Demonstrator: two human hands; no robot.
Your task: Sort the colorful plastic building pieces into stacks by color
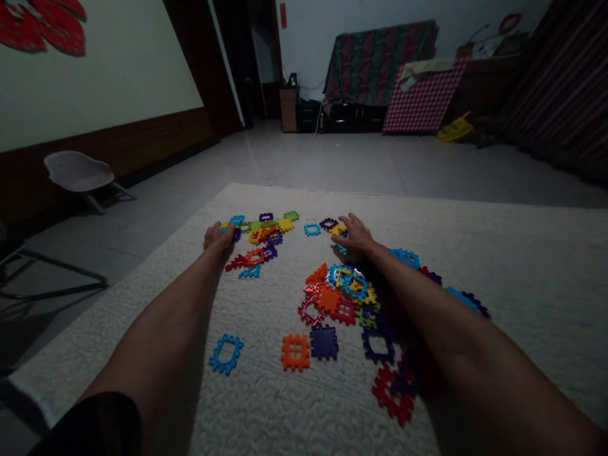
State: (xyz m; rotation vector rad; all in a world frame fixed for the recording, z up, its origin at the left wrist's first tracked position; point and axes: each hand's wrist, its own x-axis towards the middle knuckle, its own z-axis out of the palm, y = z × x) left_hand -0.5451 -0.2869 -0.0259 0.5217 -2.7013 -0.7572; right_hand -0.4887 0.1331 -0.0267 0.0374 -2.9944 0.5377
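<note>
Many flat, toothed plastic puzzle tiles in several colours lie on a cream mat (266, 392). My left hand (218, 239) reaches to the far left cluster of tiles (263, 234); its fingers are curled on tiles at the cluster's left edge. My right hand (355, 234) lies palm down with fingers spread over small tiles near a yellow tile (338, 229). A heap of tiles (339, 292) sits under my right forearm. An orange tile (295, 351), a dark blue tile (324, 342) and a light blue frame tile (226, 353) lie nearer me.
A pale chair (78, 172) stands on the grey floor at left. A dark metal frame (52, 266) sits at the left edge. Covered furniture (380, 63) and a checked cloth (422, 98) stand against the far wall. A red tile (392, 392) lies by my right arm.
</note>
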